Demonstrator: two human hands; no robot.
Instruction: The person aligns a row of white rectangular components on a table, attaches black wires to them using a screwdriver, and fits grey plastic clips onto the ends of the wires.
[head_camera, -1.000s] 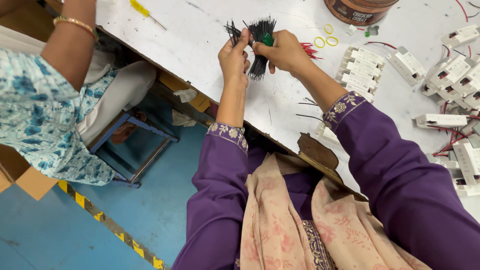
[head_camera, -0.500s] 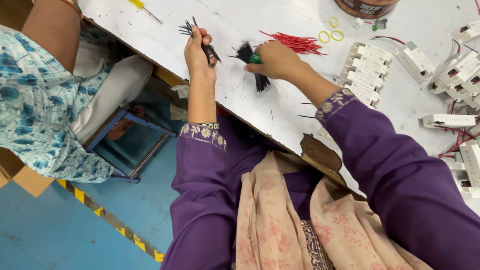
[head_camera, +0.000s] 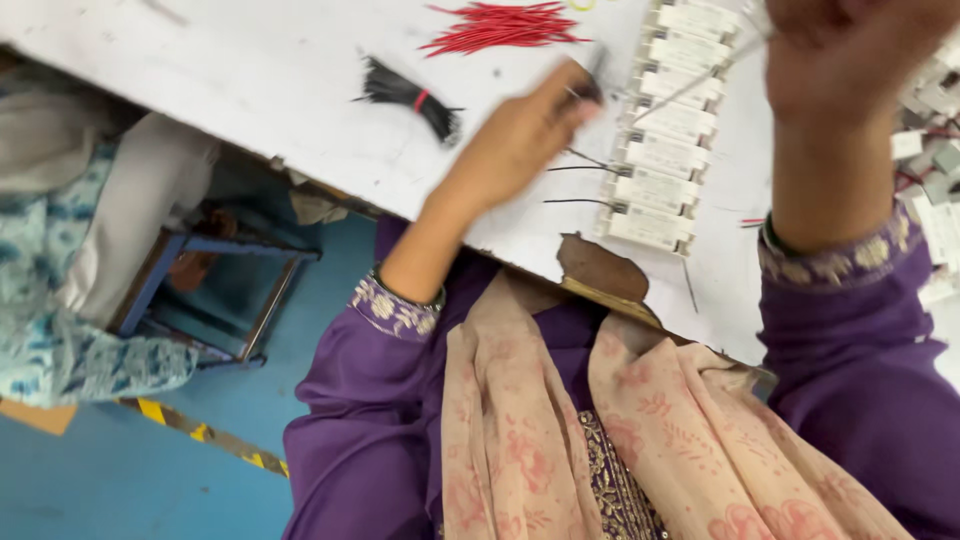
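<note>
A bundle of thin black wires (head_camera: 410, 97), bound with 1 red band, lies alone on the white table (head_camera: 250, 70), left of a loose pile of red wires (head_camera: 500, 25). The left hand (head_camera: 525, 125) is blurred, fingers pinched narrowly on a thin dark wire beside a column of white rectangular modules (head_camera: 660, 150). The right hand (head_camera: 850, 55) is raised above the table, curled and blurred; what it holds cannot be told.
</note>
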